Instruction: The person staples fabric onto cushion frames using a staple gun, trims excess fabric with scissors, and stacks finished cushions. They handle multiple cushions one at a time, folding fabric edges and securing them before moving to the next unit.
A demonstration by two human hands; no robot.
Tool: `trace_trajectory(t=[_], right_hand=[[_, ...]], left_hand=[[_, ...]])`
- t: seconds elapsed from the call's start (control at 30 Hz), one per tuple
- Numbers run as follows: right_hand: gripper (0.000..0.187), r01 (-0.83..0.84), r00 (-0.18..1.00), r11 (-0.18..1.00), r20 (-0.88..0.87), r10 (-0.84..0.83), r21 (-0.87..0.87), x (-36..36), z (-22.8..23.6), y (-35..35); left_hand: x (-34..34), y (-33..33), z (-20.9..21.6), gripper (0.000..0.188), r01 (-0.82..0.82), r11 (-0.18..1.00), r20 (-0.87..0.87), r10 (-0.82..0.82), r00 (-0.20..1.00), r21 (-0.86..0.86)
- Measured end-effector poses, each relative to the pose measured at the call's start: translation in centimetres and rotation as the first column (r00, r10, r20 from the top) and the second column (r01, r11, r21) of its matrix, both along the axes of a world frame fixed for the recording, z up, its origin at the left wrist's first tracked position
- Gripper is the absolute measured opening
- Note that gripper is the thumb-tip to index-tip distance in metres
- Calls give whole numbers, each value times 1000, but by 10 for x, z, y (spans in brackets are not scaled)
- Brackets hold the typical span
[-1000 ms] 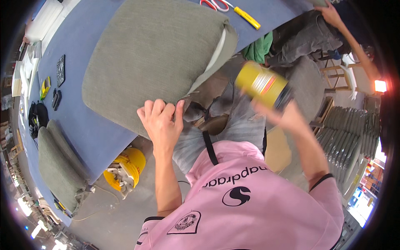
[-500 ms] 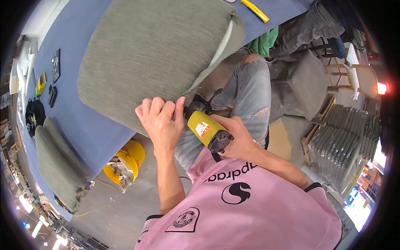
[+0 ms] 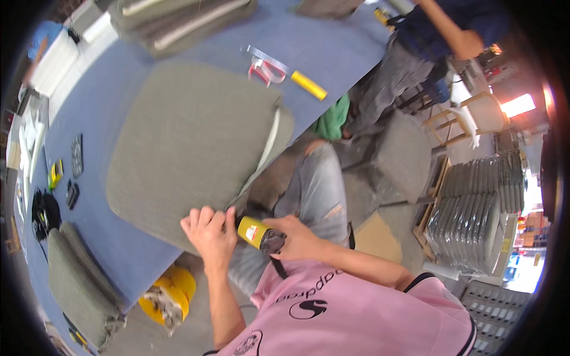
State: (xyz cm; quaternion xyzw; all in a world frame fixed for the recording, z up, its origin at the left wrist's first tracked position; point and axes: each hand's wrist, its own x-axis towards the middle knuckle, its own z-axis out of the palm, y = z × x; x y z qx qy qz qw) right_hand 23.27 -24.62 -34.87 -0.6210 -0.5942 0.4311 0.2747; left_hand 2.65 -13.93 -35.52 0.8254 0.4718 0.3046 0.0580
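Note:
A large grey-green upholstered cushion [image 3: 178,136] lies on the blue table, its near corner jutting over the edge. A pale strip of padding [image 3: 270,139] shows along its right side, where the cover gapes. My left hand [image 3: 209,232] is closed at the near edge, its fingers gripping the cover fabric. Just to its right, my right hand [image 3: 297,237] is wrapped round a yellow-and-black staple gun [image 3: 254,231]. The gun's front end points at the cushion's near right edge, and the cushion and my left hand partly hide it, so I cannot tell whether it touches the fabric.
On the blue table [image 3: 231,44] lie a yellow-handled cutter [image 3: 309,85], red-and-white scissors [image 3: 267,71] and more cushions [image 3: 83,285]. A yellow bucket of scraps [image 3: 178,293] stands below. At right are a person's legs [image 3: 386,83], a grey chair [image 3: 404,154] and wrapped cushion stacks [image 3: 463,219].
The view has shifted, showing more of the table's far side with its scissors, cushions and the other person's arm. Both hands keep their hold at the same edge of the cushion.

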Motion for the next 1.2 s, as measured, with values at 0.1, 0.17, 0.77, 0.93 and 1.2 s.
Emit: trace_trajectory(t=[0.1,0.17,0.77,0.93,1.2], right_hand=[[56,14,999,999,-46,-12,37,19,34,4],[48,-1,1000,996,-2,2,95,50,69,16],[25,381,918,818,-283,-279,430,109,31,151],[40,404,644,905,-663,-382,-130,40,-18,53],[46,460,654,839,-528,-542,-292,13,-50,40]], left_hand=[[0,2,29,37,74,997,-48,-74,996,0],[-28,2,32,39,73,997,-10,-72,997,32],[-63,-26,39,22,-140,968,3,144,990,-210],[-20,10,72,20,75,958,186,-22,982,-278],[45,57,63,26,375,836,7,-406,914,-400]])
